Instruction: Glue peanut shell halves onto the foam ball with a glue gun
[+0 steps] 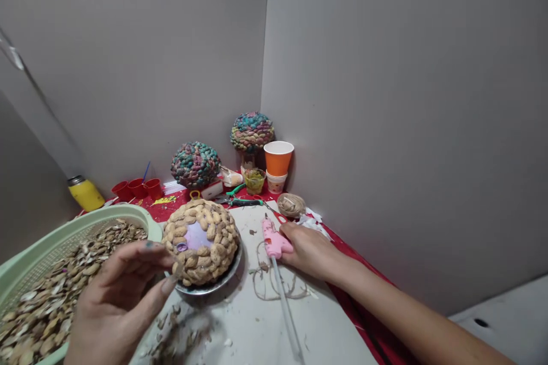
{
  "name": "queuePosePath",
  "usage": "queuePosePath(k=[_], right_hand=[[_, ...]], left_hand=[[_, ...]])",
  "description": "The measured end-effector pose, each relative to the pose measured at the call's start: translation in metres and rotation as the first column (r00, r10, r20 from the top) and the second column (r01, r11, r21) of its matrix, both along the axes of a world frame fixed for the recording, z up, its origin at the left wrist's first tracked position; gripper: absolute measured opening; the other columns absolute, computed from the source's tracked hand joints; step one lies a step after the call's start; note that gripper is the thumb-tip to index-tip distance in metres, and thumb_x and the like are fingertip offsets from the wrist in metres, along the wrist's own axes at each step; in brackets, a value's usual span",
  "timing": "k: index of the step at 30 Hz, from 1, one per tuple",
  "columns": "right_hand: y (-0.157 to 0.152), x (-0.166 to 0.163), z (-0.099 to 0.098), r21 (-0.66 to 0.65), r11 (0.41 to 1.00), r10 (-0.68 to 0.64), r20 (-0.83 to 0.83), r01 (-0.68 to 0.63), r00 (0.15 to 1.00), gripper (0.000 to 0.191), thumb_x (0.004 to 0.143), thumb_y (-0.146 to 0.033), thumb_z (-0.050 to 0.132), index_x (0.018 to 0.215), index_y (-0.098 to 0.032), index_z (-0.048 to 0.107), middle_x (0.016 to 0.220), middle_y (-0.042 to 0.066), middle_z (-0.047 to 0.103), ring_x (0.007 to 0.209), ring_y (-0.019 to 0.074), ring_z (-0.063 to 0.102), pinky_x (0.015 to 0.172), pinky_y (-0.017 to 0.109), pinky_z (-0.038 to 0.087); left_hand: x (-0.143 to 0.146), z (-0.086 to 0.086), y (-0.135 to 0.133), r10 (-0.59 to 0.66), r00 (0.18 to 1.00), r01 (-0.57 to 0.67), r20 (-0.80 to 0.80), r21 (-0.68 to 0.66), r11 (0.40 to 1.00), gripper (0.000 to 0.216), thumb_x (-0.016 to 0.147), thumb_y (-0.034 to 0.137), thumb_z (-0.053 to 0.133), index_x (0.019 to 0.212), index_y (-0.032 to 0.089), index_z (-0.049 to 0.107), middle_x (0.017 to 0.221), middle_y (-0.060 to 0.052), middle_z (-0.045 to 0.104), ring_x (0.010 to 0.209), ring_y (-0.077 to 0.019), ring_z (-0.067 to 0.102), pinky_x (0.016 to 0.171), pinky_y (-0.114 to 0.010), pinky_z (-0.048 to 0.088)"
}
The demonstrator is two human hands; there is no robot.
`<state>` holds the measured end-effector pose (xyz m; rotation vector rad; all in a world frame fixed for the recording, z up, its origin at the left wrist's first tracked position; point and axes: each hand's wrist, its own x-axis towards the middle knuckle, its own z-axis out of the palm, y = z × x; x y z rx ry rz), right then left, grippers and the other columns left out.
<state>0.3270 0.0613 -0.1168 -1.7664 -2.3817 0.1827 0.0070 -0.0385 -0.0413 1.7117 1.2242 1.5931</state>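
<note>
My right hand [306, 248] grips the handle of a pink hot glue gun [274, 239], which lies on the white board with a long clear glue stick [283, 302] sticking out of its back. My left hand [122, 302] is raised in front of a peanut-shell-covered ball [222, 234]. Its thumb and fingers are brought together in a pinch; what they hold, if anything, is too small to make out. A lilac patch [197, 235], which looks like a balloon with its knot, shows through the shells. The ball rests in a shiny metal dish [209, 290].
A green basket [145, 217] of peanut shells stands at the left. Behind are two colourful shell-covered balls [196, 164], orange and white paper cups [278, 161], red cups [137, 188], pliers [246, 202], a twine ball [291, 205] and a yellow bottle [88, 194]. Grey partitions [385, 125] enclose the table.
</note>
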Motion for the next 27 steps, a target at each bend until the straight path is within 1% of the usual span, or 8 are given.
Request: queuePosePath(k=[3,6,8,11,13,16,19,27], right_hand=[[0.003,0.004,0.001,-0.050,0.998,0.031,0.007,-0.031,0.999,0.023,0.083,-0.034,0.072,0.092,-0.014,0.064,0.095,0.012,0.067,0.083,0.0297,0.064,0.061,0.029,0.035],[0.004,0.009,0.014,-0.069,0.994,0.085,-0.003,-0.085,0.996,0.024,0.081,-0.035,0.076,0.090,-0.015,0.067,0.094,0.012,0.067,0.083,0.0308,0.064,0.065,0.031,0.040],[0.002,0.010,0.029,-0.036,0.993,0.109,-0.029,-0.110,0.994,0.026,0.081,-0.035,0.077,0.093,-0.014,0.068,0.097,0.013,0.067,0.088,0.0324,0.064,0.069,0.033,0.043],[-0.002,0.001,0.055,0.085,0.987,0.143,-0.120,-0.134,0.982,0.027,0.093,-0.034,0.065,0.112,-0.016,0.064,0.109,0.011,0.065,0.101,0.0292,0.061,0.081,0.036,0.046],[-0.006,-0.013,0.069,0.193,0.969,0.195,-0.217,-0.154,0.956,0.026,0.097,-0.036,0.060,0.116,-0.019,0.061,0.114,0.007,0.064,0.106,0.0239,0.059,0.091,0.034,0.043],[-0.008,-0.041,0.079,0.368,0.886,0.450,-0.533,-0.282,0.717,0.018,0.095,-0.027,0.061,0.111,-0.018,0.063,0.110,0.006,0.065,0.104,0.0213,0.059,0.091,0.033,0.045],[-0.004,-0.066,0.079,0.424,0.843,0.538,-0.636,-0.332,0.553,0.017,0.093,-0.021,0.063,0.110,-0.017,0.063,0.110,0.007,0.063,0.106,0.0211,0.057,0.094,0.034,0.044],[0.014,-0.091,0.068,0.308,0.894,0.442,-0.728,-0.325,0.524,0.020,0.088,-0.013,0.068,0.107,-0.016,0.061,0.110,0.006,0.060,0.108,0.0220,0.056,0.096,0.035,0.041]], left_hand=[[0.005,-0.003,0.000,0.056,0.979,-0.012,-0.194,0.222,0.975,0.033,0.080,0.017,0.072,0.109,0.031,0.063,0.093,0.002,0.072,0.083,-0.0128,0.072,0.086,-0.019,0.059],[0.006,-0.005,0.006,0.132,0.888,0.068,-0.441,0.409,0.910,0.041,0.086,0.012,0.063,0.123,0.027,0.055,0.098,-0.002,0.072,0.088,-0.0157,0.072,0.090,-0.028,0.059],[0.006,-0.004,0.013,0.164,0.796,0.164,-0.582,0.468,0.868,0.043,0.086,0.008,0.063,0.124,0.025,0.053,0.100,-0.004,0.074,0.091,-0.0172,0.072,0.090,-0.030,0.059],[0.008,0.000,0.022,0.183,0.660,0.331,-0.728,0.501,0.800,0.040,0.084,0.003,0.065,0.120,0.016,0.055,0.100,-0.008,0.074,0.092,-0.0175,0.071,0.091,-0.030,0.057],[0.009,0.002,0.027,0.221,0.586,0.395,-0.779,0.513,0.762,0.038,0.084,0.003,0.065,0.120,0.011,0.055,0.100,-0.011,0.073,0.094,-0.0183,0.069,0.093,-0.031,0.056],[0.012,0.003,0.031,0.250,0.527,0.405,-0.812,0.500,0.766,0.037,0.085,0.003,0.063,0.121,0.009,0.055,0.101,-0.012,0.072,0.097,-0.0198,0.066,0.094,-0.034,0.054],[0.016,0.004,0.031,0.268,0.483,0.406,-0.834,0.484,0.775,0.035,0.088,0.004,0.059,0.123,0.007,0.054,0.101,-0.013,0.072,0.098,-0.0209,0.065,0.094,-0.036,0.054],[0.024,0.005,0.032,0.342,0.407,0.408,-0.847,0.504,0.761,0.035,0.089,0.002,0.053,0.124,0.004,0.052,0.100,-0.014,0.072,0.098,-0.0244,0.065,0.094,-0.040,0.053]])
